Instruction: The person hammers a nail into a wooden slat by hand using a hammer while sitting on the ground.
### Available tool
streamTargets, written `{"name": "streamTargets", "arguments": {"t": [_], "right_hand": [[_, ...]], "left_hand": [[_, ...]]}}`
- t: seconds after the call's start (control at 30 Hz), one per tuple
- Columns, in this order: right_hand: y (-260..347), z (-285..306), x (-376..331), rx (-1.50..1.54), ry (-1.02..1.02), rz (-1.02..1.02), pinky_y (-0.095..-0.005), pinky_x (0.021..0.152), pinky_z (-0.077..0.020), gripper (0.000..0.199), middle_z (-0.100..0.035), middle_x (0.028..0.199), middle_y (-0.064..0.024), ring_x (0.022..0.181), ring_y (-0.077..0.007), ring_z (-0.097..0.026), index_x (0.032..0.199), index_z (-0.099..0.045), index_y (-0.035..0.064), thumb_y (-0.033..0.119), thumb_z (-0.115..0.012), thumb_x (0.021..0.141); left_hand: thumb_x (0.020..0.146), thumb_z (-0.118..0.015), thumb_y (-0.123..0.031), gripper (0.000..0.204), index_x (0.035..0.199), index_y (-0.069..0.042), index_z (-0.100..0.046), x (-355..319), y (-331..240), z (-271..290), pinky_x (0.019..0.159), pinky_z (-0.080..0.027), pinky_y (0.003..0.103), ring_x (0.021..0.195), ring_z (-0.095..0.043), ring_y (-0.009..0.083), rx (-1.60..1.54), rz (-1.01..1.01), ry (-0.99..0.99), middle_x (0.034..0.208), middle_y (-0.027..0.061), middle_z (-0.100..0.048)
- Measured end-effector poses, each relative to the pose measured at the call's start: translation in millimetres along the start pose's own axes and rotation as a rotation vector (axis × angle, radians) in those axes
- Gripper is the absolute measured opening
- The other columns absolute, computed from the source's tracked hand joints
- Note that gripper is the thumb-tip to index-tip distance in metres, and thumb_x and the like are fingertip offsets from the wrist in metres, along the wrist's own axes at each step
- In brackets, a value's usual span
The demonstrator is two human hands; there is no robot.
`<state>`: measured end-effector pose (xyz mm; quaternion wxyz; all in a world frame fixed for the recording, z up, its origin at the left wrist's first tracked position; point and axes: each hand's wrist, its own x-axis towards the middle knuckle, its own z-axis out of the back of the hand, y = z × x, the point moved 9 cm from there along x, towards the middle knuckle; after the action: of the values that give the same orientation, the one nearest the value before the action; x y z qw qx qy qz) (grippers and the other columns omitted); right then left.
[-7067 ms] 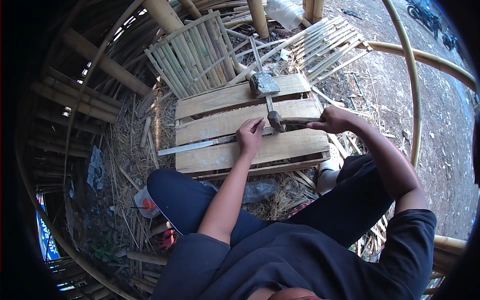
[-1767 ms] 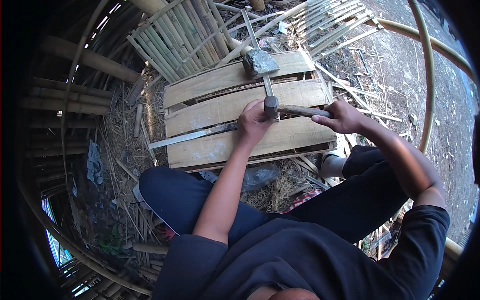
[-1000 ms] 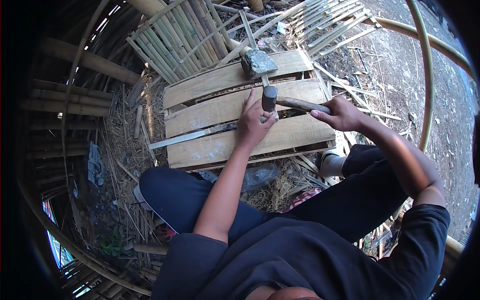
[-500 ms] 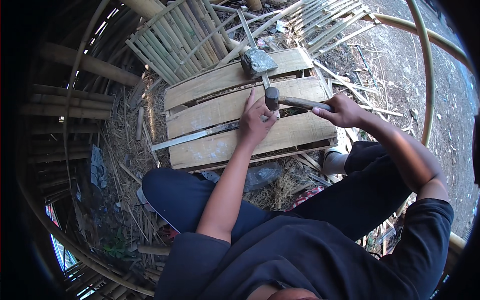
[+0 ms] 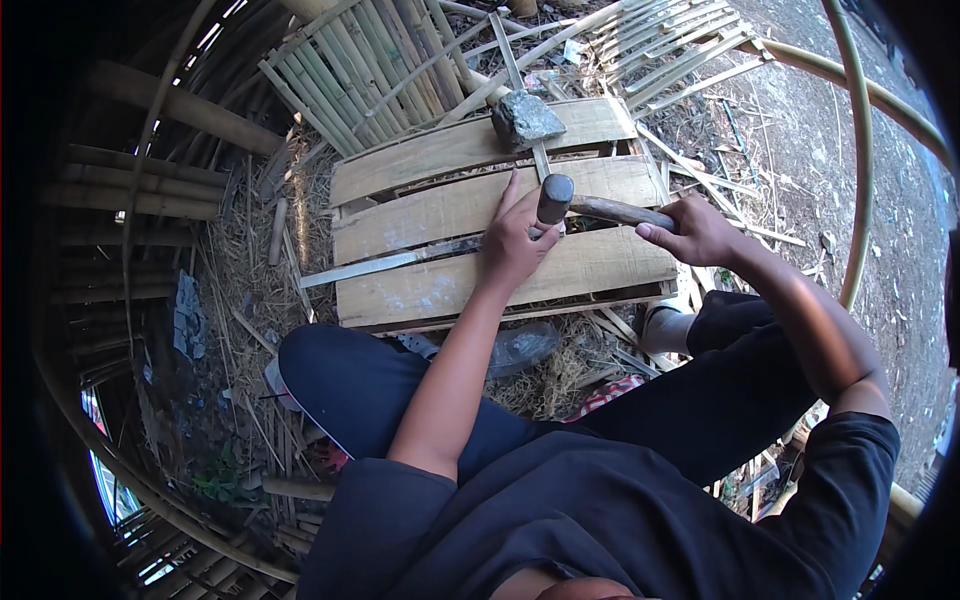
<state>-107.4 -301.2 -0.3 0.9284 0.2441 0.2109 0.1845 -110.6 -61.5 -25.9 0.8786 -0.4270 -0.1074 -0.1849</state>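
Note:
My right hand [image 5: 692,232] is closed around the wooden handle of a hammer [image 5: 622,212]. The hammer's dark, blocky head hangs just right of my left hand [image 5: 515,240], over the slatted wooden platform [image 5: 430,290]. One finger of my left hand stretches forward; the thumb and other fingers close together beside the hammer head, and what they pinch is hidden. A pale flat strip [image 5: 365,268] runs from the left toward my left hand. Another long strip [image 5: 541,160] comes from the far side, beneath a grey stone [image 5: 527,121] that lies on it.
A bamboo slat panel [image 5: 370,75] leans behind the platform, and another slatted frame [image 5: 670,45] lies at the far right. A bent bamboo pole [image 5: 857,160] curves along the right. Below the platform are a clear plastic bottle [image 5: 525,348] and straw, near my folded legs.
The hammer head looks slightly larger and a little raised, with the right hand still on the handle. The whole view has shifted slightly; the left hand keeps its place at the strips.

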Motion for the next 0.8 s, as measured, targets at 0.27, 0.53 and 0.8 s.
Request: {"name": "streamTargets", "arguments": {"t": [0.27,0.53,0.8], "right_hand": [[7.1,3.3,1.3,0.043,0.006,0.003,-0.0488,0.056,-0.0476,0.078,-0.054,0.051,-0.0177,0.05,-0.036,-0.058,0.067,-0.067,-0.0035,0.068,-0.056,0.096],[4.4,1.6,4.0,0.014,0.03,-0.018,-0.0488,0.059,-0.0492,0.078,-0.057,0.053,-0.0178,0.054,-0.0364,-0.062,0.069,-0.068,-0.0041,0.069,-0.056,0.095],[6.1,0.5,5.0,-0.028,0.023,0.005,-0.0488,0.058,-0.0488,0.079,-0.057,0.053,-0.0178,0.053,-0.0356,-0.062,0.069,-0.068,-0.0046,0.069,-0.057,0.095]], "left_hand": [[0.082,-0.083,-0.01,0.012,0.08,-0.003,-0.074,-0.6,2.4,-0.4,0.111,-0.045,0.04,0.151,-0.036,0.0348,0.018,-0.011,0.016,0.123,0.0149,-0.071],[0.082,-0.083,-0.01,0.012,0.086,-0.004,-0.073,-1.7,6.3,-1.0,0.11,-0.046,0.041,0.152,-0.034,0.0337,0.035,0.003,0.033,0.129,0.0133,-0.069],[0.083,-0.081,-0.01,0.015,0.092,-0.004,-0.072,-1.5,1.8,0.1,0.108,-0.047,0.037,0.152,-0.035,0.0331,0.043,0.002,0.066,0.143,0.0127,-0.063]]}}
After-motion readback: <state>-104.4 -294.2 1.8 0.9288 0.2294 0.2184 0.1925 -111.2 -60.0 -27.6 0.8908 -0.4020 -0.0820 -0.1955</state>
